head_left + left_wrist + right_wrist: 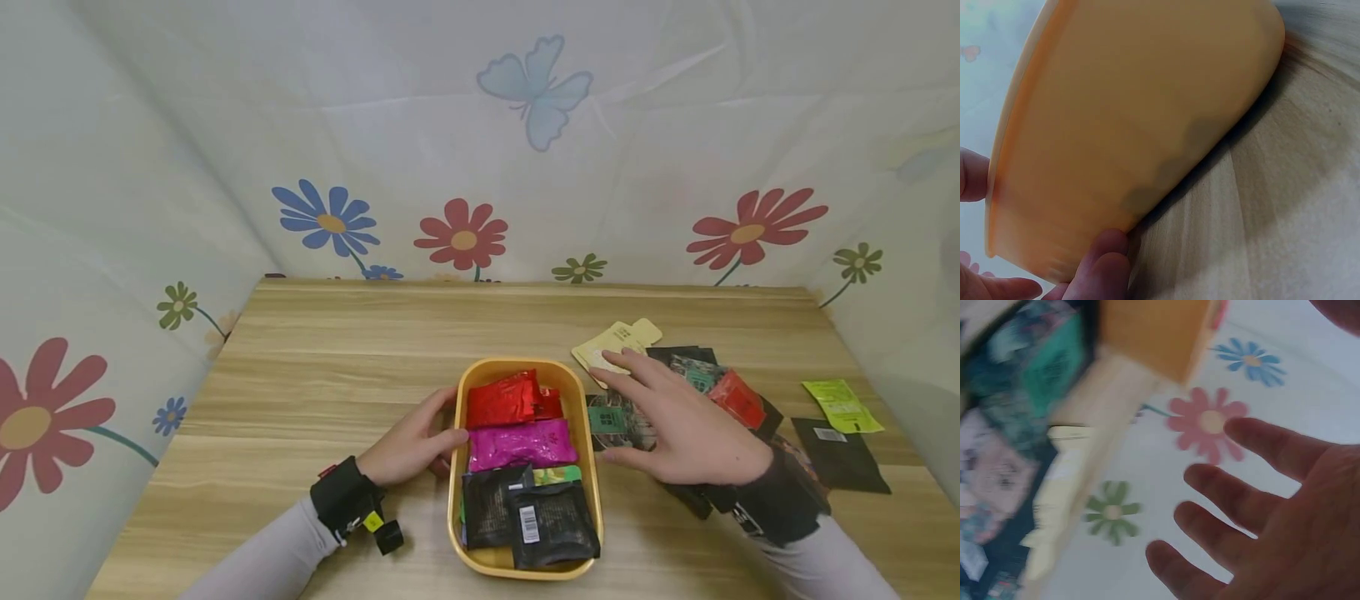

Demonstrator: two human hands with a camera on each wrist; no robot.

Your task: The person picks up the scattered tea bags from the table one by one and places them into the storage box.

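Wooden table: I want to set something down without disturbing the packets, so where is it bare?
The largest bare patch of the wooden table lies left of the left hand. Another lies between the yellow bin and the flowered backdrop behind. It is crowded right of the bin, where loose packets spread around the right hand.

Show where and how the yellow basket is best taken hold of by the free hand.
Likely by the right rim of the yellow basket, midway along that long side. The right hand could come from the right, thumb over the edge, fingers on the outer wall. The basket stands upright and open with packets inside, and the left hand holds the opposite side.
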